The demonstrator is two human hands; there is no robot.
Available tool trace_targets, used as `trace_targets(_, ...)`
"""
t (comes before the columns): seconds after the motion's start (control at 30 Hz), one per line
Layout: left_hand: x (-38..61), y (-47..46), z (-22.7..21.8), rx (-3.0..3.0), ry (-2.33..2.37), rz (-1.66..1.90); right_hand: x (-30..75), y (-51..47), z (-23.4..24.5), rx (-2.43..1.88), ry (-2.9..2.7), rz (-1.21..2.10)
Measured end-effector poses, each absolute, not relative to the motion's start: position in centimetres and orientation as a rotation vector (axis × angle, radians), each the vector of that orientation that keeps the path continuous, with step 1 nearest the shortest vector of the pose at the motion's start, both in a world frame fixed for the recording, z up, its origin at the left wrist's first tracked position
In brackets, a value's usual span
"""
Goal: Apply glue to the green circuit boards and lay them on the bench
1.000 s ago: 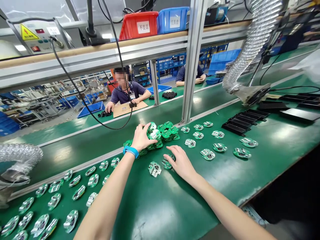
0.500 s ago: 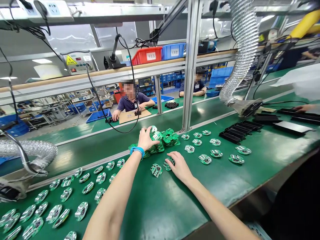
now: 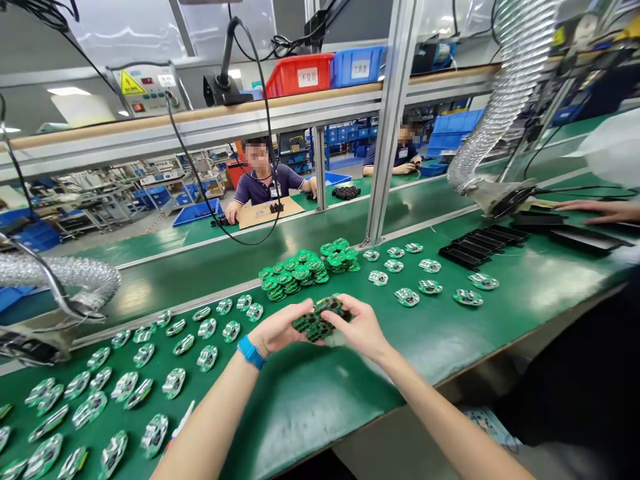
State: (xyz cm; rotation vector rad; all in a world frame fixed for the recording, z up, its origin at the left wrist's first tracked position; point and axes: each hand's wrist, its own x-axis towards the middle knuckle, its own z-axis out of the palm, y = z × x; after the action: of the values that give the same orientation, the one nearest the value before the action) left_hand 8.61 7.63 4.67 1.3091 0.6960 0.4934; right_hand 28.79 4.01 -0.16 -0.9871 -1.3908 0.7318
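Green circuit boards (image 3: 316, 325) are between my two hands, just above the bench top; how many is hard to tell. My left hand (image 3: 283, 328), with a blue band at the wrist, grips them from the left, its lower fingers partly hidden. From the other side my right hand (image 3: 361, 325) pinches them with thumb and fingers. Right behind the hands stands a pile of stacked green boards (image 3: 293, 273). Many single boards (image 3: 125, 385) lie spread out on the left, and several more boards (image 3: 394, 266) lie on the right.
Black trays (image 3: 483, 248) sit at the right, near another person's hand (image 3: 603, 211). Flexible ducts (image 3: 505, 100) hang at both sides. A metal post (image 3: 387, 147) rises behind the pile. Two people work across the bench. A white pen-like stick (image 3: 184, 420) lies beside my left forearm.
My left hand has come from the pile towards me, and my right hand has lifted off the bench. Both now hold boards together; the two boards near my right hand are gone from the bench.
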Motion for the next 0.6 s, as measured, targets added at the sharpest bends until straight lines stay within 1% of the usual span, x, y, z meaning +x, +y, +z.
trace_targets(0.1, 8.2, 5.6, 3.8, 1.245, 0.716, 0.635, 27.7, 3.0, -0.3, -1.004, -1.247, 0.787)
trace_targets(0.23, 9.5, 3.2, 2.0, 1.296, 0.900, 1.043, 26.6, 2.1, -0.5, -0.988, -1.184, 0.884)
trace_targets(0.3, 10.2, 2.3, 1.0, 1.313, 0.970, 1.187, 26.1, 1.7, -0.7, -0.987, -1.176, 0.936)
trace_targets(0.4, 10.9, 1.4, -0.4, 1.364, 1.097, 1.276, 25.4, 1.2, -1.2, -1.019, -1.124, 0.952)
trace_targets(0.53, 11.5, 0.6, -2.0, 1.558, 1.406, 1.335, 24.4, 0.5, -2.1, -1.088, -1.038, 0.905)
trace_targets(0.6, 11.6, 0.7, -2.3, 1.581, 1.439, 1.353, 24.2, 0.5, -2.3, -1.107, -1.009, 0.896)
